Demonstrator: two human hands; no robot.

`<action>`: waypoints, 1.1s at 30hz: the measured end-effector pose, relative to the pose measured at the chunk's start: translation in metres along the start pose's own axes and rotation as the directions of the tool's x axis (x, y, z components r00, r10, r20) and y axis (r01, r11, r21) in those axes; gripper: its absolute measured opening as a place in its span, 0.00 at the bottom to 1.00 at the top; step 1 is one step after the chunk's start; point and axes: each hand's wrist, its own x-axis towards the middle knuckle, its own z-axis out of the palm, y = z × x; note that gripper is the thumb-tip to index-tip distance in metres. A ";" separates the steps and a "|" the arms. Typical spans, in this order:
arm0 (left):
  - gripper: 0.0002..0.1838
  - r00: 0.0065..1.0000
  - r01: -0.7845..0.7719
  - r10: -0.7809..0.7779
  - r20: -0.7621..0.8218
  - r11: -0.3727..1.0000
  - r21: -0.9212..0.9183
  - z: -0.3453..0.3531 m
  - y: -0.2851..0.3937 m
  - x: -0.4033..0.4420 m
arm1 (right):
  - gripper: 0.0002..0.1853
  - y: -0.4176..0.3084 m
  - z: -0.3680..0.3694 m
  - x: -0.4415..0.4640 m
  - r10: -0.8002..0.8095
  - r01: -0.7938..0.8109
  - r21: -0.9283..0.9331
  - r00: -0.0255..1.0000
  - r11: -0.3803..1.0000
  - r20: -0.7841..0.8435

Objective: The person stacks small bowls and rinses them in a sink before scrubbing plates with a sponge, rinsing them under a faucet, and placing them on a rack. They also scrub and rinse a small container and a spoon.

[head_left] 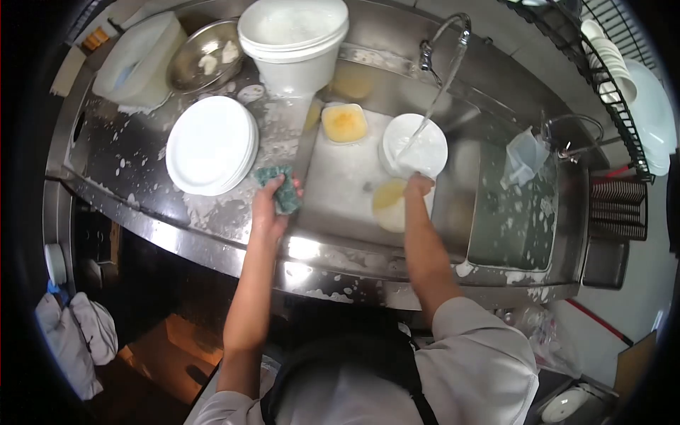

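Note:
My left hand (pixel 266 205) is closed around a green scouring pad (pixel 286 195) above the left edge of the sink. My right hand (pixel 420 185) grips the near rim of a white bowl (pixel 433 149), tilted slightly in the sink basin (pixel 333 184). Water from the tap (pixel 464 32) runs into this bowl. Just below and left of my right hand lies a round whitish-yellow piece (pixel 388 212), partly hidden by my wrist. A small square container with a yellow middle (pixel 345 123) sits farther back in the basin. A stack of white plates (pixel 211 145) stands left of the pad.
White buckets (pixel 294 60), a metal bowl (pixel 205 57) with pale scraps and a translucent tub (pixel 138 60) line the back left. A second basin (pixel 510 219) holds cloudy water and a translucent container (pixel 525 156). A black wire rack (pixel 595 78) with stacked cups hangs upper right.

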 end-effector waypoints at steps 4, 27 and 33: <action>0.11 1.000 -0.001 0.004 -0.021 0.989 0.145 0.005 -0.006 -0.004 | 0.13 0.019 0.007 0.062 0.124 -0.162 0.159 0.966 0.974 0.229; 0.14 0.331 -0.295 0.687 0.646 -0.575 0.763 0.114 -0.135 0.111 | 0.22 -0.055 -0.139 -0.112 -0.452 0.365 0.267 0.697 0.892 0.557; 0.19 0.675 -0.591 0.036 0.737 -0.572 0.569 0.122 -0.160 0.042 | 0.23 -0.088 -0.164 -0.103 -0.329 0.150 0.366 0.803 0.918 0.497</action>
